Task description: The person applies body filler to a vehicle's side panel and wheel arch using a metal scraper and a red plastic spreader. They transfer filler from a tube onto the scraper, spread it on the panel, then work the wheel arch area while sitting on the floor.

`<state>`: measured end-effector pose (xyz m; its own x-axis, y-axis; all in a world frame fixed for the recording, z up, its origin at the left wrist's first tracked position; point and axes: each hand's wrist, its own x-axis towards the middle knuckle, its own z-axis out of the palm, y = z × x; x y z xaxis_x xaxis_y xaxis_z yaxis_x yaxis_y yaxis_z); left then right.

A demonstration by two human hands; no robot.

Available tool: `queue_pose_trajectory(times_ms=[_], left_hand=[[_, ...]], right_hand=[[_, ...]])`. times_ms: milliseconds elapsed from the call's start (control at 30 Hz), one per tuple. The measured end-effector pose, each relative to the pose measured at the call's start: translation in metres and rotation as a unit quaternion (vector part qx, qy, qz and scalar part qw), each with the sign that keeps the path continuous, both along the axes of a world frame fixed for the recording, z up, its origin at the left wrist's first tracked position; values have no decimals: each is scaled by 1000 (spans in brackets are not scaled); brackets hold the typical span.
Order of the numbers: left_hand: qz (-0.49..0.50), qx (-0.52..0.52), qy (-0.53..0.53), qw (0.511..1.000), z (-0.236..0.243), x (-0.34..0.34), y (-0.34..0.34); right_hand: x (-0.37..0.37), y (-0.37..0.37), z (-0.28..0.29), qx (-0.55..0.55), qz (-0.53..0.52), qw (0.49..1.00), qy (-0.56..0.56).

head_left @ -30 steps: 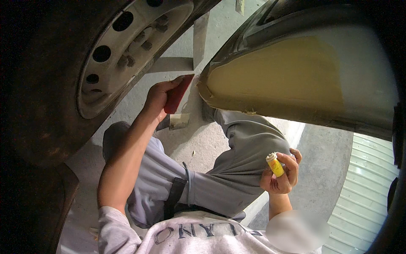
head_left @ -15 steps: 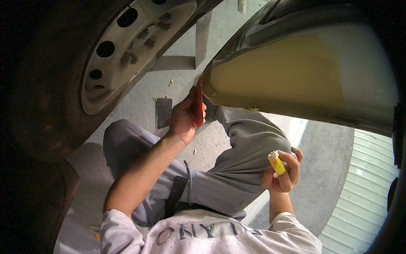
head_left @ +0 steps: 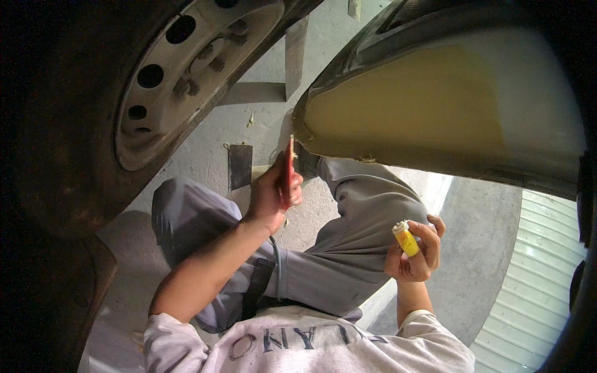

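Observation:
My left hand point(head_left: 266, 202) is closed round a flat red spreader point(head_left: 290, 177), held on edge with its tip pointing away from me. A little tan paste shows on its side. The spreader stands just short of the narrow left end of a dark car body panel point(head_left: 541, 118), apart from it. A broad smooth patch of tan filler point(head_left: 404, 105) covers much of that panel. Beside my right knee, my right hand point(head_left: 421, 258) grips a small yellow tube point(head_left: 407, 242), its white end upward. Dark smudges mark the fingers.
A car wheel point(head_left: 149, 99) with a tyre fills the upper left. On the concrete floor point(head_left: 267, 56) lie a dark flat rectangle point(head_left: 240, 166) and a scrap of tan material point(head_left: 250, 119). A ribbed white surface point(head_left: 522, 280) is at the lower right. My bent legs lie beneath my hands.
My left hand has drawn the red spreader back toward me, away from the panel's left end. My right hand with the yellow tube has stayed nearly still.

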<state>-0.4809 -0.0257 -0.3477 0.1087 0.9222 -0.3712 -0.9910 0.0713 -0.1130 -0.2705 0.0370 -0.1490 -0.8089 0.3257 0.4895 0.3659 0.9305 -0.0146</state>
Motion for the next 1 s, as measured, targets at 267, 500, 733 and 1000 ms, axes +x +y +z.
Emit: queue_pose_trajectory(times_ms=[267,500,733,1000], left_hand=[[67,160,-69,982,-3,-9,10],[137,105,67,983,20,9,30],[-29,-51,67,996,-8,20,10],[65,125,-26,990,-18,-63,-6]], right_hand=[[-2,1,0,-3,9,1000,0],[-2,0,-2,8,10,1000,11],[-2,1,0,9,11,1000,0],[-2,1,1,13,4,1000,-3]])
